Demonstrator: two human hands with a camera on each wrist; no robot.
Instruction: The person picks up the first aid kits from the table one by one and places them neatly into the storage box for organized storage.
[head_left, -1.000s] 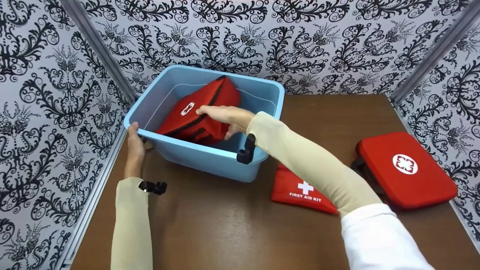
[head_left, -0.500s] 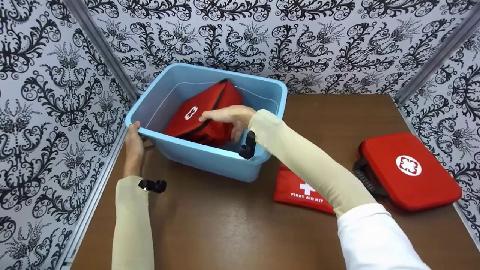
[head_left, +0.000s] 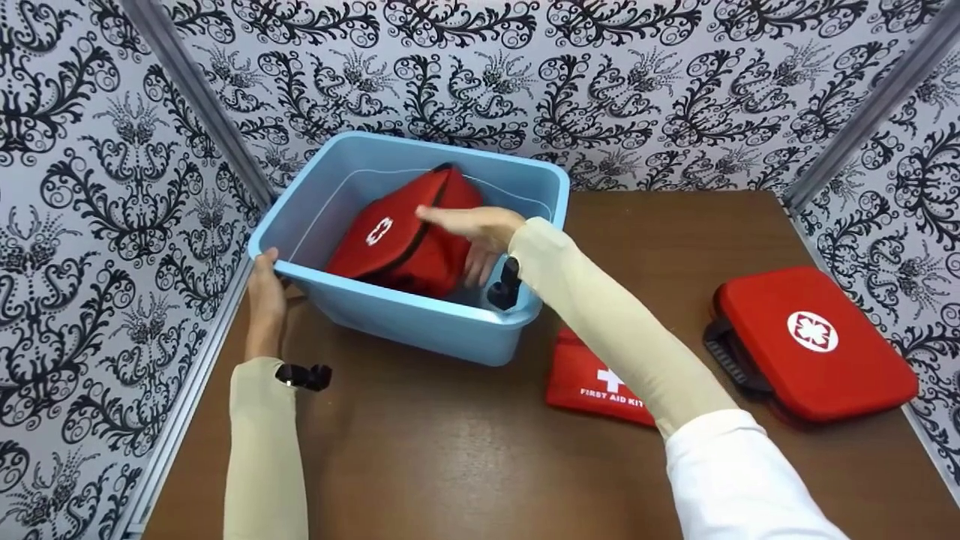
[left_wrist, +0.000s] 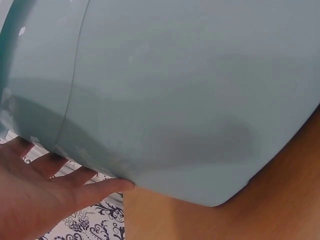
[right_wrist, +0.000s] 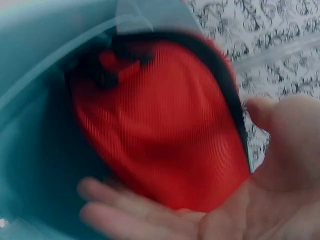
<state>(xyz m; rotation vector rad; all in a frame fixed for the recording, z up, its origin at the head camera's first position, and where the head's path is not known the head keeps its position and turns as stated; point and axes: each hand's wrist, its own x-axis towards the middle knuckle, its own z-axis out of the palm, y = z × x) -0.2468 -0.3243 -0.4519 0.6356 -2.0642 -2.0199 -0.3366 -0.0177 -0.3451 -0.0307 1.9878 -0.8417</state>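
In the head view, a red soft bag [head_left: 405, 214] with black piping and a white emblem sits tilted inside a light blue plastic bin [head_left: 390, 300]. My right hand [head_left: 476, 225] reaches into the bin beside the bag's right end, thumb raised and fingers extended. The right wrist view shows the bag's rounded end [right_wrist: 165, 120] above my spread fingers [right_wrist: 125, 210], and the thumb stands apart from it. My left hand [head_left: 266, 300] holds the bin at its left front corner. In the left wrist view its fingers [left_wrist: 47, 165] pass behind the bin wall [left_wrist: 175, 100], tips hidden.
A flat red first aid pouch [head_left: 600, 382] lies on the brown table [head_left: 420, 450], partly covered by my right forearm. Farther right lies a red hard-shell first aid case [head_left: 814, 341] with a black handle. Patterned walls [head_left: 480, 82] stand behind and beside the table.
My right hand has drawn back slightly to the right, its thumb lifting off the bag's top. The bag has settled lower in the bin. My left hand stays at the corner.
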